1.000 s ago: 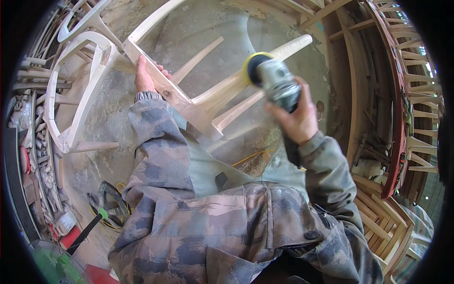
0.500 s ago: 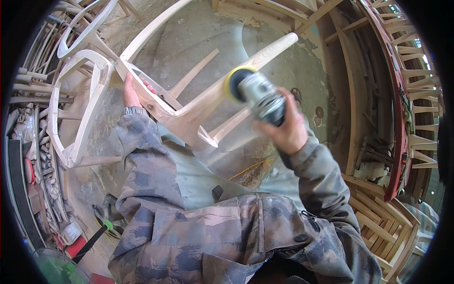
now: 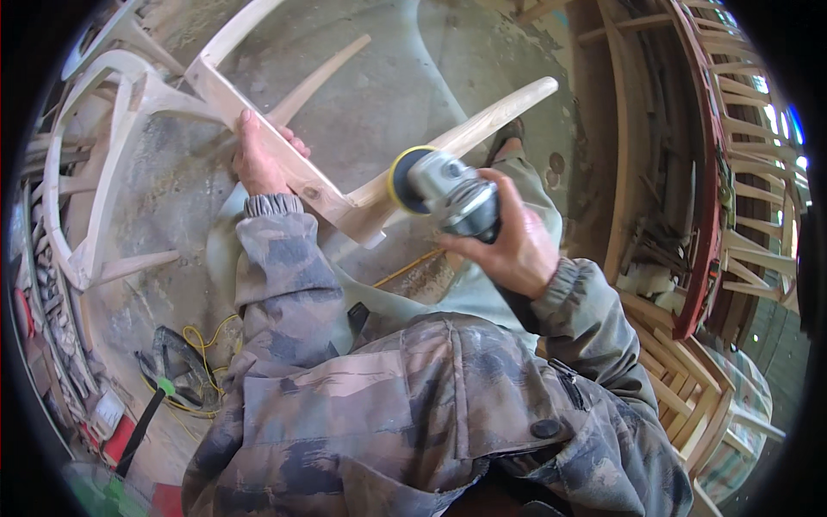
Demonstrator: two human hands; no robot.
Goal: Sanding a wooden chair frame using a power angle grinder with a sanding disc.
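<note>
My left hand (image 3: 260, 165) is wrapped around the rail of a pale, unfinished wooden chair frame (image 3: 317, 188), thumb on the near side and fingertips showing past the far edge. One long rounded leg of the frame reaches up to the right, and another thin leg points away at the top. My right hand (image 3: 524, 246) grips a grey-and-black angle grinder (image 3: 457, 194) by its body. Its round, yellow-edged sanding pad (image 3: 408, 179) lies against the long leg near the corner joint; how hard it presses cannot be seen.
Another curved chair frame (image 3: 125, 172) stands at left, beside piled wood scraps. A yellow cord (image 3: 409, 267) crosses the floor, and a black object with yellow cord (image 3: 183, 369) lies at lower left. Red-edged shelving (image 3: 713, 172) at right holds several frames; slatted wood (image 3: 685, 392) sits below it.
The grinder has moved left along the leg toward the corner joint. The chair frame has shifted and turned in my left hand's grip, and the whole view has swung somewhat.
</note>
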